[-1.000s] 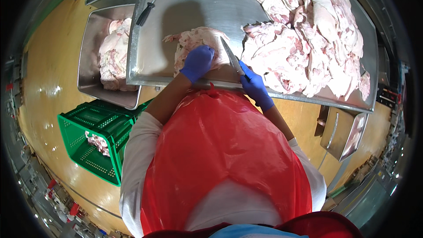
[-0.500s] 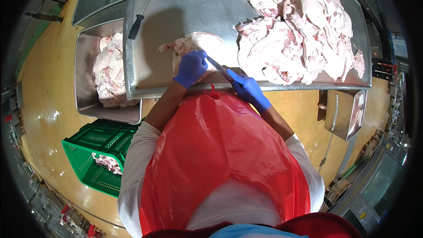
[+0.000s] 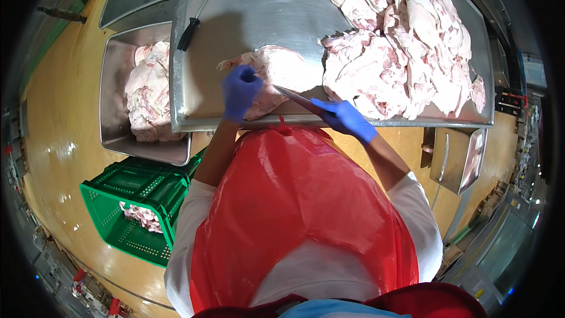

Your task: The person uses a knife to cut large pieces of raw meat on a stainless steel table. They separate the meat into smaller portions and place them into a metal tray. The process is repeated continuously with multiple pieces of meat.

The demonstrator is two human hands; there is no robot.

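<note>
A pale, fatty piece of raw meat [image 3: 279, 65] lies near the front edge of the steel table [image 3: 259, 12]. My right hand [image 3: 347, 119], in a blue glove, grips a knife [image 3: 299, 100] whose blade points left and away from me, its tip over the meat. My left hand [image 3: 240, 91], gloved alike, is curled closed above the meat's left part. Whether anything is inside its fingers is hidden.
A large heap of raw meat [image 3: 406, 41] covers the table's right side. A black-handled tool [image 3: 188, 34] lies at the left edge. Beside the table stand a steel tub [image 3: 109, 94] holding meat and a green crate [image 3: 126, 179] with scraps inside.
My left hand has moved left, away from the blade, and turned. My right hand has drawn the knife slightly right and toward me, and the blade is apart from the left hand.
</note>
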